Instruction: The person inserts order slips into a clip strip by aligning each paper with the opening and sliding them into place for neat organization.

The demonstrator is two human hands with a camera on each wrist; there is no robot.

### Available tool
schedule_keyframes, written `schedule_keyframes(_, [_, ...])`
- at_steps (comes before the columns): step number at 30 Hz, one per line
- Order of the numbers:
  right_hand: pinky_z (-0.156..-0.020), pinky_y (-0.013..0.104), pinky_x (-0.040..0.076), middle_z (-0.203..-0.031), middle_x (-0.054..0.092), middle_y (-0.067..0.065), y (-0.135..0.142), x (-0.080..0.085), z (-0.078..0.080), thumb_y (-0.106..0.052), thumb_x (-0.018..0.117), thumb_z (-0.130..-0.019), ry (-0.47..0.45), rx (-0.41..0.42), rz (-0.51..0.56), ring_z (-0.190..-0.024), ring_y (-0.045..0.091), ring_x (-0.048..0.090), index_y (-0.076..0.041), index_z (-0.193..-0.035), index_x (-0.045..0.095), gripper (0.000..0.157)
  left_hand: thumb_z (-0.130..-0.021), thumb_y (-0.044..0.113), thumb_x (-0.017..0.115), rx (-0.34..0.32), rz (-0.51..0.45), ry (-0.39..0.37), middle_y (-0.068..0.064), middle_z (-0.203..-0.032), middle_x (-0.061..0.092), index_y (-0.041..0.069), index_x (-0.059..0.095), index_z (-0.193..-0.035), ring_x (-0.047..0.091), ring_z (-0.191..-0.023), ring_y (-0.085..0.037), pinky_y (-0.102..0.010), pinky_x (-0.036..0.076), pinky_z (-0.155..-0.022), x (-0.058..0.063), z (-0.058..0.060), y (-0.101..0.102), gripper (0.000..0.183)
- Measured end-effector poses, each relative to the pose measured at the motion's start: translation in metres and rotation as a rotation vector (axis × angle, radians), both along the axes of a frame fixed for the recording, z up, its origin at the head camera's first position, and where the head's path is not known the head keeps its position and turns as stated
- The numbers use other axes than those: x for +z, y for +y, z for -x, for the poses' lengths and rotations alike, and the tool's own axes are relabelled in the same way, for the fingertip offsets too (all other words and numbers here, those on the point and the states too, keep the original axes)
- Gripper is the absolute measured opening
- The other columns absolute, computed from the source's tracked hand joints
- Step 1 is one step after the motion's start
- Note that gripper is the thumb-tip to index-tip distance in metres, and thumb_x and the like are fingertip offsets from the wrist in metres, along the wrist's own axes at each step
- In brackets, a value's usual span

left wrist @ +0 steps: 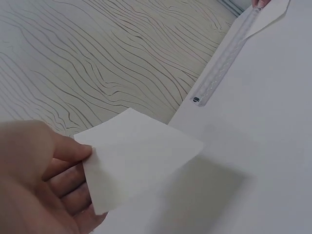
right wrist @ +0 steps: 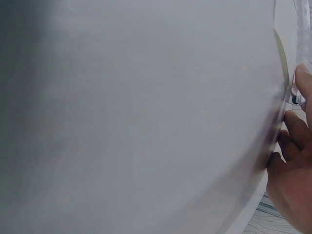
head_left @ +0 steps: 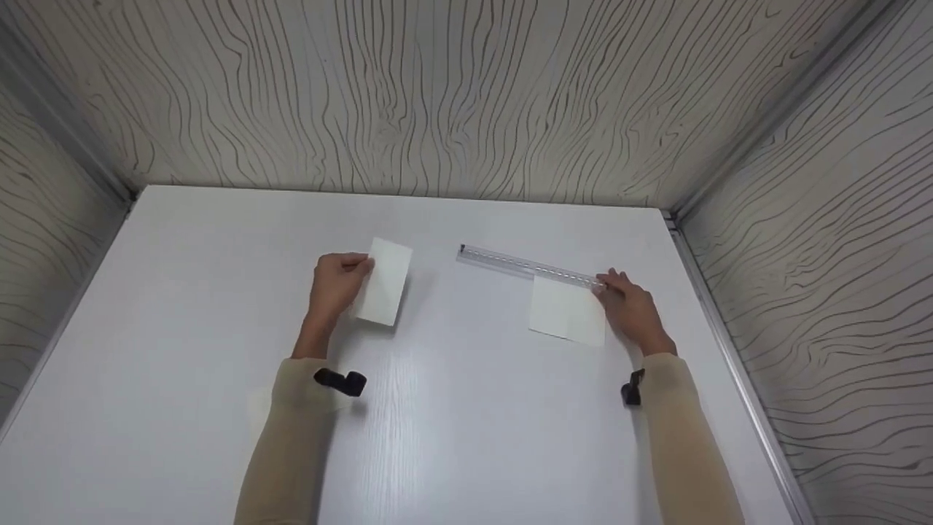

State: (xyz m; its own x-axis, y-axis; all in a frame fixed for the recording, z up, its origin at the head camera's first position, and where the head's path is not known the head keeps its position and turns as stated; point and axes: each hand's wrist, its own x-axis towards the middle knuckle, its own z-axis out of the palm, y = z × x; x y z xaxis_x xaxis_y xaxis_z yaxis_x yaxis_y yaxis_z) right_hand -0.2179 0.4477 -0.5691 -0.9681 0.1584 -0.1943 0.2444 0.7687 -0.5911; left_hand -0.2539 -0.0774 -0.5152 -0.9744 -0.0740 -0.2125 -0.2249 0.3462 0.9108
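Note:
My left hand (head_left: pixel 339 284) pinches a small white sheet of paper (head_left: pixel 386 283) by its left edge, thumb on the near face. The sheet is tilted above the table, and its shadow falls beside it in the left wrist view. On the right, a clear plastic ruler (head_left: pixel 503 261) lies slanted along the top edge of a second pale paper (head_left: pixel 567 310). My right hand (head_left: pixel 633 310) grips the ruler's right end between thumb and fingers, right at that paper's upper corner. In the right wrist view, the thumb (right wrist: pixel 304 80) lies against the ruler (right wrist: pixel 303 39).
Both hands work over a white table (head_left: pixel 452 408). A pale sheet (head_left: pixel 259 408) lies partly hidden under the left forearm. A wood-patterned panel (head_left: pixel 408 95) rises behind the table's far edge, with another panel (head_left: pixel 845 240) on the right. Black wrist cameras sit at both cuffs.

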Motion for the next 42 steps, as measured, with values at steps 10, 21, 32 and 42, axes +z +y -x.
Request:
schedule_keyframes(10, [-0.133,0.059,0.01,-0.175,0.026,0.002,-0.001,0.0,0.0,-0.057,0.049,-0.107,0.003,-0.019,0.025,-0.166,0.03,0.011,-0.024,-0.156,0.05,0.06,-0.103,0.026,0.063,-0.002,-0.068,-0.108,-0.018,-0.144,0.065,0.001,0.068,-0.136,0.062,-0.133,-0.031,-0.041,0.054,-0.106,0.0,0.009,0.008,0.041])
schedule_keyframes(21, [-0.133,0.06,0.01,-0.175,0.025,0.002,-0.001,0.0,-0.001,-0.056,0.048,-0.108,0.014,-0.01,0.01,-0.166,0.032,0.01,-0.022,-0.157,0.049,0.06,-0.103,0.025,0.063,0.026,-0.093,-0.111,-0.018,-0.138,0.069,0.0,0.069,-0.135,0.069,-0.116,-0.025,-0.033,0.057,-0.095,-0.004,0.019,0.025,0.042])
schedule_keyframes(32, [-0.133,0.06,0.009,-0.175,0.026,0.002,-0.003,-0.001,-0.001,-0.055,0.049,-0.108,0.01,-0.018,0.023,-0.166,0.031,0.01,-0.022,-0.156,0.051,0.059,-0.102,0.022,0.063,0.032,-0.126,-0.162,-0.017,-0.131,0.073,-0.001,0.069,-0.133,0.07,-0.105,-0.021,-0.034,0.058,-0.095,-0.01,0.027,0.04,0.04])
schedule_keyframes(42, [-0.133,0.06,0.009,-0.176,0.024,0.001,-0.003,-0.001,-0.002,-0.057,0.046,-0.108,0.007,-0.007,0.016,-0.167,0.031,0.008,-0.023,-0.157,0.048,0.06,-0.102,0.022,0.063,0.033,-0.15,-0.166,-0.018,-0.129,0.073,-0.002,0.068,-0.135,0.069,-0.102,-0.019,-0.027,0.057,-0.083,-0.02,0.03,0.048,0.041])
